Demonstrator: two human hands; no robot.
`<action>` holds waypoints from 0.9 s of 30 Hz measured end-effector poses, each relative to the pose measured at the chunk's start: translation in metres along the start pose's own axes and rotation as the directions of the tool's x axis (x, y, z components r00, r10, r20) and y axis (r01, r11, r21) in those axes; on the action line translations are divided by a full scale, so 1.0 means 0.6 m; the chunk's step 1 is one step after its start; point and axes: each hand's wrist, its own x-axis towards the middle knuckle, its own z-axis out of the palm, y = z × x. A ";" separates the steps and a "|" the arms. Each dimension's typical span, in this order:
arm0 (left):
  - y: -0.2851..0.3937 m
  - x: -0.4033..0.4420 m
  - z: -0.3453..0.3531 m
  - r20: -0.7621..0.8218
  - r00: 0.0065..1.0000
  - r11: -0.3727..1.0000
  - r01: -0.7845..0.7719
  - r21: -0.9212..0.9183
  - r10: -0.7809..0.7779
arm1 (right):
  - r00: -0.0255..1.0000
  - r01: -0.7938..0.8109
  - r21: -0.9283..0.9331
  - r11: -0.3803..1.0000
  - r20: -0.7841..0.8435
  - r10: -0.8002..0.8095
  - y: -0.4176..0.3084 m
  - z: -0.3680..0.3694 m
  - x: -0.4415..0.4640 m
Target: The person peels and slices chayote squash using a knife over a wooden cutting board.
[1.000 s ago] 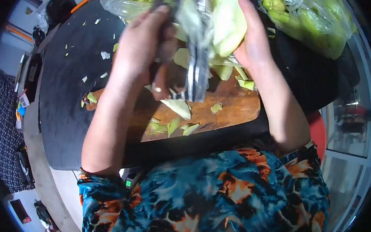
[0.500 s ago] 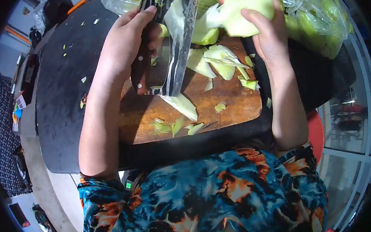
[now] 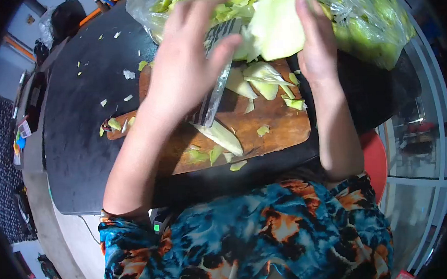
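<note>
Left hand [image 3: 183, 73]: fingers spread over knife [image 3: 212, 102] | right hand [image 3: 320, 51]: fingers gripped pale-green vegetable [image 3: 278, 26], thumb apparently steadying it | board [image 3: 276, 127] likely shielded table [image 3: 88, 101]

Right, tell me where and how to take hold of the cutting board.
Grip the cutting board by its narrow handle, coming from the left, outside the left forearm. The handle juts beyond the board's broad body, so fingers should wrap it more easily, though scraps lie on it.
</note>
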 end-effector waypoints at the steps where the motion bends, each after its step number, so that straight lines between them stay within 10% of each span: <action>1: 0.009 0.004 0.001 -0.050 0.988 0.988 -0.147 -0.040 0.145 | 0.999 0.010 -0.014 1.000 0.043 -0.009 0.004 0.014 0.000; 10: 0.017 -0.031 0.007 0.267 0.950 0.966 -0.207 0.156 0.160 | 0.996 0.044 0.206 0.978 -0.080 -0.028 0.020 -0.011 0.011; 17: 0.027 -0.016 0.004 0.211 0.966 0.983 0.171 -0.073 -0.152 | 0.955 -0.276 0.493 0.825 0.048 0.291 -0.024 0.023 -0.016; 19: 0.036 -0.017 0.008 0.246 0.936 0.947 0.290 -0.135 -0.252 | 0.980 -0.198 0.494 0.847 0.093 0.175 -0.005 0.028 -0.023; 25: 0.026 -0.020 0.021 0.199 0.977 0.987 0.105 -0.120 -0.080 | 0.985 -0.168 0.518 0.838 0.059 0.162 -0.018 0.037 -0.038; 27: 0.024 -0.025 0.024 0.326 0.928 0.891 0.294 -0.346 -0.180 | 0.983 -0.168 0.542 0.823 0.034 0.179 -0.019 0.034 -0.040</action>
